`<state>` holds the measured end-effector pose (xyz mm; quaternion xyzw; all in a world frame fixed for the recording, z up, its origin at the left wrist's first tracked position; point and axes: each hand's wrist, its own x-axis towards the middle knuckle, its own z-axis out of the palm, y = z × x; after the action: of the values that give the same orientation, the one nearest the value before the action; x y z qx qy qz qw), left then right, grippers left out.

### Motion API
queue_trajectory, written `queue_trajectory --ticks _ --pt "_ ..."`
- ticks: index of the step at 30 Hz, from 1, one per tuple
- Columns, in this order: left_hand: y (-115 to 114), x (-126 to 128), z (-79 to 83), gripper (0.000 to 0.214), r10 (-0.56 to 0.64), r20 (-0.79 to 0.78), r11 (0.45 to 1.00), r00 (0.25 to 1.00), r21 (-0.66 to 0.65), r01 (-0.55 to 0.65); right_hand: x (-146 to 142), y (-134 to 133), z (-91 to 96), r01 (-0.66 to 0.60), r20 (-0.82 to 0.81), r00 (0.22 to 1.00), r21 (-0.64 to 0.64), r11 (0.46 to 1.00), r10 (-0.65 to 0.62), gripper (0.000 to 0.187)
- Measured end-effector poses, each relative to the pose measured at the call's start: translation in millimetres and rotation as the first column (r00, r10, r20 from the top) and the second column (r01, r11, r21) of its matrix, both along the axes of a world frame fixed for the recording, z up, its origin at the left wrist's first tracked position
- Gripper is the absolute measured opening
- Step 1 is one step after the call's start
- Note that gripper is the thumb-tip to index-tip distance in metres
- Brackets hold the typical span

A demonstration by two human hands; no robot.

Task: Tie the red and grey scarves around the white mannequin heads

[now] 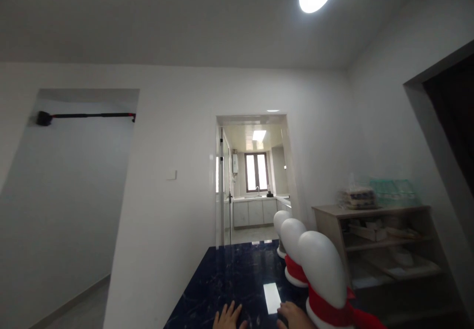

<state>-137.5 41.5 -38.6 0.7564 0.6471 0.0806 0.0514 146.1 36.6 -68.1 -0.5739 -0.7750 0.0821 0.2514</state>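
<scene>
My left hand [228, 316] lies on the glossy dark blue marbled tabletop [222, 279], fingers spread, holding nothing. To its right, my right hand [294, 316] rests low at the frame's bottom edge, close to the nearest white mannequin head; its fingers look loosely bent and nothing shows in them. Between and just beyond the hands is a bright white rectangle [272, 298]; whether it is a card or a reflection I cannot tell. Along the table's right side stand three smooth white heads, the nearest [323, 265] and middle one [293, 237] with red cloth around their bases, the farthest [282, 220] partly hidden.
A wooden shelf unit [333, 212] stands at the right, with a wrapped bundle [357, 198] and teal baskets [394, 192] on top. Beyond the table, a doorway [218, 186] leads to a kitchen. A black bar [92, 115] spans the wall recess at left.
</scene>
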Motion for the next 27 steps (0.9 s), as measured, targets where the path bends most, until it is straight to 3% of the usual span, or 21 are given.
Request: queue_trajectory --ticks 7,27 --pt "-29.7 4.7 4.8 0.074 -0.017 0.092 0.994 0.996 0.113 0.006 1.7 -24.9 -1.3 0.062 -0.066 0.996 0.072 0.995 -0.057 0.048" --pt "-31.3 5.4 4.4 0.074 -0.026 0.093 0.993 0.995 0.118 0.015 2.6 -34.3 7.2 0.048 -0.088 0.995 0.087 0.995 -0.04 0.044"
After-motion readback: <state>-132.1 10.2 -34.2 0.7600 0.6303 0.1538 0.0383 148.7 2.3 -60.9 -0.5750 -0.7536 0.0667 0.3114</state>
